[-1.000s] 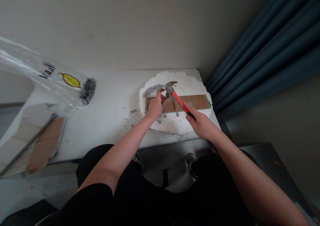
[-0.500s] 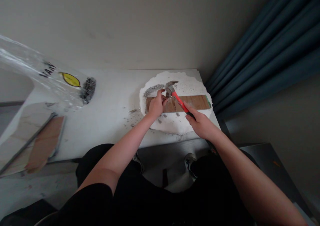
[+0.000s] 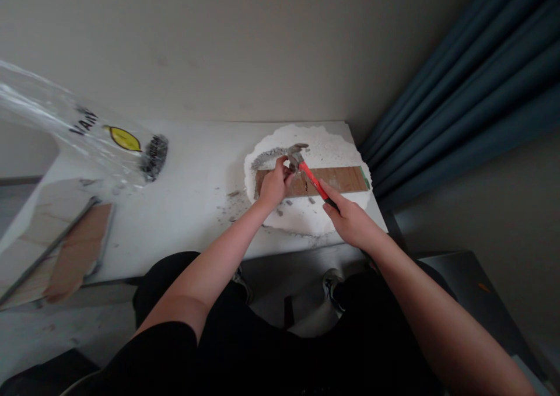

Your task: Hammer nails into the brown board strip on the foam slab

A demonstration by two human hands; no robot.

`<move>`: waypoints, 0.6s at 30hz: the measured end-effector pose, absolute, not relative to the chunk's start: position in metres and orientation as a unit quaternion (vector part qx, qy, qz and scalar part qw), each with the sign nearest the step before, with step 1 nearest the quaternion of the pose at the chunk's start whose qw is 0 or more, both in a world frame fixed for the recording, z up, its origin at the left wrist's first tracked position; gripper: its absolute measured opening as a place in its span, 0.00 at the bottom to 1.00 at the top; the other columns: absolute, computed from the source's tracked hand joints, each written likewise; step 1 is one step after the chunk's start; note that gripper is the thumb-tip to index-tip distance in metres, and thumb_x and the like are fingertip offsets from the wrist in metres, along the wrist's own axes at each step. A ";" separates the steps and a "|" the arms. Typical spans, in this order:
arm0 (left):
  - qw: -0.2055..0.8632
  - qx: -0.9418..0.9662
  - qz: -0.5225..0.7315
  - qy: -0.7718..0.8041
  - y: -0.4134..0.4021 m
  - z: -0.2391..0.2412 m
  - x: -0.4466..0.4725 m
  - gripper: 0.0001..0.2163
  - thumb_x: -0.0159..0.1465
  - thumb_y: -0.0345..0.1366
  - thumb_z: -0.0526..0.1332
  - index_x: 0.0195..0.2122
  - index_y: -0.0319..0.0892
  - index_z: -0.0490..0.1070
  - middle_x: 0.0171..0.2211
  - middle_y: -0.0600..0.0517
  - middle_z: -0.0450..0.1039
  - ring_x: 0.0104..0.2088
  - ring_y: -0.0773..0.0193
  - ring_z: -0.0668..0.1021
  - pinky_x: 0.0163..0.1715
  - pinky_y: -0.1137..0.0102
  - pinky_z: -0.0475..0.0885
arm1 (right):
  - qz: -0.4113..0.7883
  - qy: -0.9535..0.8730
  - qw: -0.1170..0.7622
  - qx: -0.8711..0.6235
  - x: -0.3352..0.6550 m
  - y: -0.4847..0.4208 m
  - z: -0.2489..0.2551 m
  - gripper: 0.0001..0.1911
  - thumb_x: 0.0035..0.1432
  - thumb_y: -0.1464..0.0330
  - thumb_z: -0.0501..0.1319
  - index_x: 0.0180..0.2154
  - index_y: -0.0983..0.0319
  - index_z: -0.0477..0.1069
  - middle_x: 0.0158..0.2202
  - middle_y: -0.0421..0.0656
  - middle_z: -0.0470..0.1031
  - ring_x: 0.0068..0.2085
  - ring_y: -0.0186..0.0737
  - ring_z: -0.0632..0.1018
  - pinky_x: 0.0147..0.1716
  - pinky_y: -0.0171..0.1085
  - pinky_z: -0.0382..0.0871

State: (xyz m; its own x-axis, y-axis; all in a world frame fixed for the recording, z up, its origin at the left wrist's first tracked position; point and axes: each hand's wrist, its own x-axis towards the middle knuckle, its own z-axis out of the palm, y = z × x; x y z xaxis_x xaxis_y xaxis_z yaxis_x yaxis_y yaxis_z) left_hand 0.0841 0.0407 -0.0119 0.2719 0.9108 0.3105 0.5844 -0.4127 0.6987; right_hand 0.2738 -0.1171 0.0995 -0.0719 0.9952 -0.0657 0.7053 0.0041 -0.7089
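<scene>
My right hand (image 3: 350,218) grips the red and black handle of a claw hammer (image 3: 306,168), whose metal head sits over a brown wooden plank (image 3: 341,179). The plank lies across a round white foam-like pad (image 3: 324,142) on a white table (image 3: 192,180). My left hand (image 3: 273,186) is closed in a pinch at the plank's left part, right beside the hammer head; what it pinches is too small to make out. Grey crumbs lie around the plank.
A clear plastic bag (image 3: 79,136) with a yellow label rests at the table's left. Brown boards (image 3: 74,256) and a metal bar lie at the lower left. Dark blue curtains (image 3: 459,93) hang on the right. My dark-clothed legs are below the table edge.
The hammer head has dropped slightly toward the plank and my right hand has shifted a little left. My left hand stays pinched in the same spot.
</scene>
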 end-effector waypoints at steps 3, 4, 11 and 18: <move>0.227 0.763 0.357 0.489 0.040 -0.013 0.084 0.27 0.65 0.29 0.63 0.65 0.45 0.59 0.44 0.47 0.81 0.43 0.59 0.82 0.45 0.65 0.76 | 0.303 -0.667 0.239 -0.637 0.273 -0.118 0.098 0.33 0.71 0.66 0.53 0.74 0.53 0.53 0.67 0.47 0.70 0.65 0.55 0.73 0.63 0.56 0.68; 0.227 0.762 0.364 0.485 0.040 -0.014 0.084 0.28 0.65 0.29 0.64 0.65 0.46 0.59 0.46 0.47 0.81 0.44 0.59 0.82 0.46 0.65 0.76 | 0.301 -0.666 0.242 -0.638 0.273 -0.118 0.098 0.33 0.71 0.66 0.53 0.75 0.53 0.53 0.68 0.47 0.69 0.65 0.55 0.73 0.63 0.56 0.68; 0.258 0.733 0.411 0.478 0.045 -0.021 0.085 0.30 0.61 0.26 0.66 0.63 0.49 0.60 0.53 0.47 0.76 0.40 0.63 0.80 0.44 0.65 0.76 | 0.305 -0.669 0.232 -0.637 0.277 -0.116 0.092 0.33 0.71 0.66 0.53 0.74 0.54 0.53 0.66 0.47 0.72 0.64 0.55 0.74 0.62 0.56 0.68; 0.285 0.714 0.461 0.443 0.048 -0.017 0.081 0.30 0.58 0.22 0.60 0.62 0.47 0.59 0.51 0.48 0.75 0.39 0.66 0.78 0.41 0.68 0.75 | 0.305 -0.660 0.209 -0.654 0.273 -0.114 0.089 0.33 0.70 0.66 0.54 0.74 0.55 0.55 0.65 0.49 0.73 0.63 0.58 0.75 0.61 0.57 0.70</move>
